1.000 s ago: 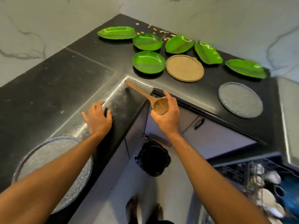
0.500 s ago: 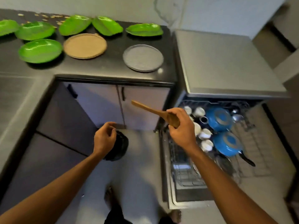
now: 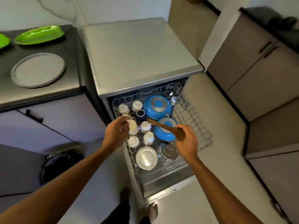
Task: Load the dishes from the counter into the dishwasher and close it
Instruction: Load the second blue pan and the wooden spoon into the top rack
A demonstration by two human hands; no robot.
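Fingers of the right hand (image 3: 187, 141) clench the wooden spoon (image 3: 161, 124) by its bowl, handle aimed at ten o'clock over the dishwasher rack (image 3: 194, 117), likely seeking a gap. Left hand (image 3: 114, 134) pinches a white cup (image 3: 133, 127), probably clearing room.

A white marble-look wall with grey veins (image 3: 113, 8) runs behind a black stone countertop (image 3: 71, 46) at the left; beneath it stand pale grey flat-fronted cabinets (image 3: 53, 113), one with a dark bar handle (image 3: 34, 117); a pale, smooth floor (image 3: 216, 120) fills the middle; at the right stand taupe flat-fronted cabinets (image 3: 252, 75) with dark vertical handles (image 3: 265, 47) under a dark top (image 3: 267, 18); a dark round bin (image 3: 59, 160) sits on the floor beside the left cabinets; light glances off the countertop's front edge.
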